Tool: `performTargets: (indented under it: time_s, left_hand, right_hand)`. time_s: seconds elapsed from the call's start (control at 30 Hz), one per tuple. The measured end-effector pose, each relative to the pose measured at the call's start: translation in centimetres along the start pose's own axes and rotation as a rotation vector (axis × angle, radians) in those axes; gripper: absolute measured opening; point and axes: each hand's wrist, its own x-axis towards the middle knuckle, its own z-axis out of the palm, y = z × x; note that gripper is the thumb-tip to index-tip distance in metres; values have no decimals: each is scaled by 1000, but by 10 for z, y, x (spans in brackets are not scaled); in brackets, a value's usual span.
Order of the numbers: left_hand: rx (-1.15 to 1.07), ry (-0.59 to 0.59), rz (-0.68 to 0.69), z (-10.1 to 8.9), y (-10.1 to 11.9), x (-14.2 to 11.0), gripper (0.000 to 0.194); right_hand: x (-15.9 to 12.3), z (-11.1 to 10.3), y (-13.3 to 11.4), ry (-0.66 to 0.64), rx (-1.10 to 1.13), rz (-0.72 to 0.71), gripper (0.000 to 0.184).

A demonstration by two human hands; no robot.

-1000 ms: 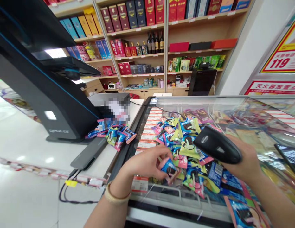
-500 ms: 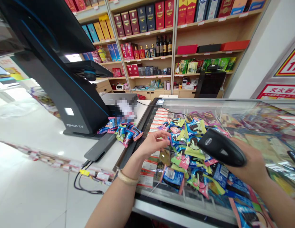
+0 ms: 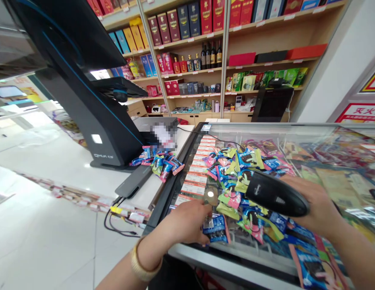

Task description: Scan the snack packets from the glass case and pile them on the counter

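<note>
My right hand (image 3: 311, 197) is closed around a black handheld barcode scanner (image 3: 276, 194), held above the pile of snacks. Small blue, green and pink wrapped cookie packets (image 3: 247, 159) lie heaped on the glass counter under and around it. Near the front edge, my left hand (image 3: 189, 221) has its thumb and fingers at the left end of a blue cookie packet (image 3: 219, 228), which lies flat on the glass. A bracelet (image 3: 141, 262) circles my left wrist. Another small heap of similar packets (image 3: 163, 164) rests on the white counter to the left.
A black checkout terminal (image 3: 114, 133) stands on the white counter (image 3: 69, 157) at left. A grey flat device (image 3: 134, 184) with black cables lies by its base. Price labels (image 3: 195, 177) line the glass counter's left side. Behind are shelves of boxes and bottles (image 3: 211, 54).
My left hand has moved from the left side of the pile down toward me, onto the blue packet by the front edge. The scanner has shifted slightly left in view.
</note>
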Motion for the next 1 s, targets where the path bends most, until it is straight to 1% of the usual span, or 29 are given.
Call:
performTargets:
  time_s: [0.07,0.13,0.23,0.3,0.4,0.47,0.53,0.57,0.67,0.77,0.83,0.9,1.0]
  left_hand:
    - [-94,52,-41,9,-3,-6,44]
    - [-186,96,-71,16,-6,-10,41]
    - [-311,130,-94,25,-7,-14,34]
    - [-398,173,-89,30,-8,-14,30]
    - [-558,289,-63,34,-12,-13,31]
    - [-672,355,-37,31,-17,-9,30]
    - [-775,431,-4,22,-23,-1,26]
    - [-824,489,11,17,-27,5,24]
    - [-997,726,15,0,-32,31,25]
    - [-1143,920,27,-11,-30,61,31]
    - [-1177,1008,62,-11,-26,80,33]
    - [-1175,1076,82,-7,-22,93,34]
    - [-1167,1138,99,3,-18,104,35]
  right_hand:
    - [3,1,-4,-47,13,-1,20]
    - [5,2,-7,-61,12,-14,19]
    - [8,3,-8,-37,13,-54,18]
    - [8,3,-7,-26,-1,-74,19]
    - [7,3,-6,-20,-2,-73,26]
    - [6,3,-5,-10,31,-56,27]
    - [6,3,-5,-11,61,-28,22]
    - [6,2,-5,-13,70,-12,20]
    - [5,2,-5,3,65,2,15]
    - [2,4,-5,34,38,0,19]
    - [0,6,-4,44,16,21,22]
    - [-2,8,-3,47,-4,39,24]
    - [-2,10,-4,38,-21,55,20]
